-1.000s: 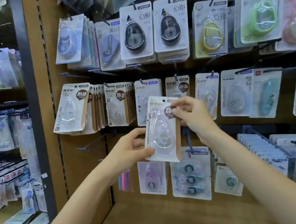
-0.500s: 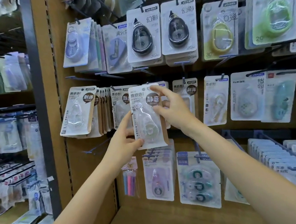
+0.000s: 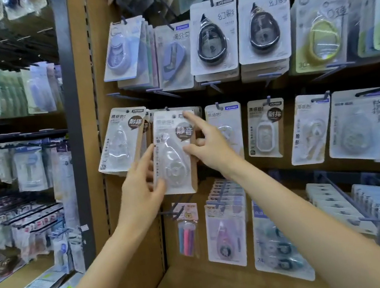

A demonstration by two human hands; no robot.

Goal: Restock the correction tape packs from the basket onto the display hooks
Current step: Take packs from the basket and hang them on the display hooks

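Hanging a correction tape pack (image 3: 173,152) on a display hook (image 3: 167,109) in the middle row, centre-left of the frame: the left hand (image 3: 141,185) is steadying the pack's lower left edge, thumb on the front and fingers going behind the card, apparently in a light pinch, while the right hand (image 3: 205,144) is touching the pack's upper right with the index finger extended toward the header and the other fingers loosely curled, holding nothing. The pack is sitting in front of a stack of similar packs, just right of a neighbouring pack (image 3: 123,139); whether its hole is fully seated on the hook cannot be told. To do this step well, the card should be kept square to the hook and slid back evenly until flush with the stack. No basket is showing; further right, rows of hooks are carrying other packs, among them a black-cased one (image 3: 211,40).
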